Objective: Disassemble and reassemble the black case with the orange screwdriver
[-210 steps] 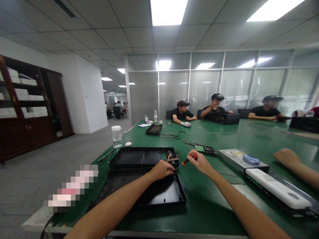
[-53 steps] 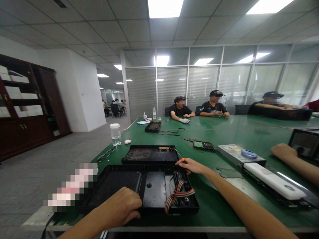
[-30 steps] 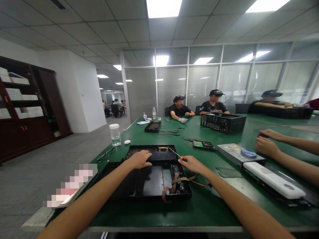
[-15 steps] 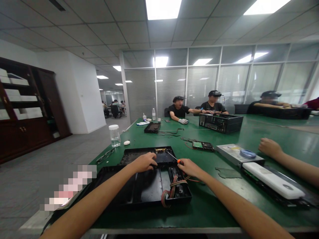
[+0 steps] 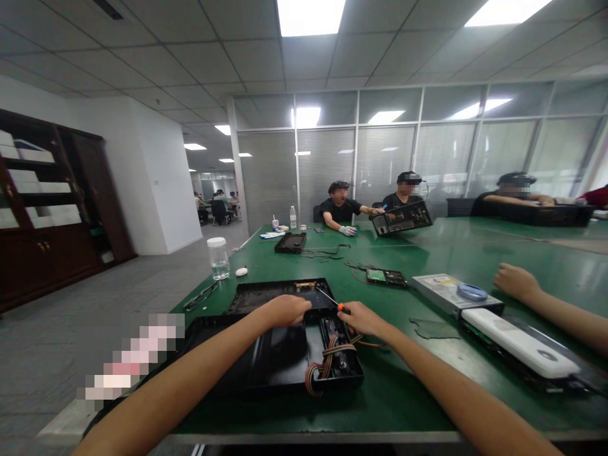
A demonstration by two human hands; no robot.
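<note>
My right hand [image 5: 363,318] grips a screwdriver [image 5: 342,308] with an orange and black handle. Its thin shaft points up and left to a small brass-coloured part [image 5: 306,286] in the raised rear section of a black casing [image 5: 280,292]. My left hand [image 5: 291,310] is over the middle of the casing, fingers curled in; whatever they may hold is hidden. Nearer me lies the casing's shallow black tray [image 5: 266,361]. Striped ribbon cables [image 5: 327,361] loop over its right end.
A lidded clear jar [image 5: 219,259], a white oval object [image 5: 242,272] and glasses [image 5: 202,296] lie left. Right are a metal box [image 5: 439,292], a long white device [image 5: 520,342] and another person's arm [image 5: 546,301]. Beyond, a circuit board piece [image 5: 380,276] and co-workers with a black computer case [image 5: 403,218].
My left hand has shifted right and its fingers have curled in, closer to the screwdriver's shaft. Across the table, the computer case has been tilted up. My right hand has barely moved.
</note>
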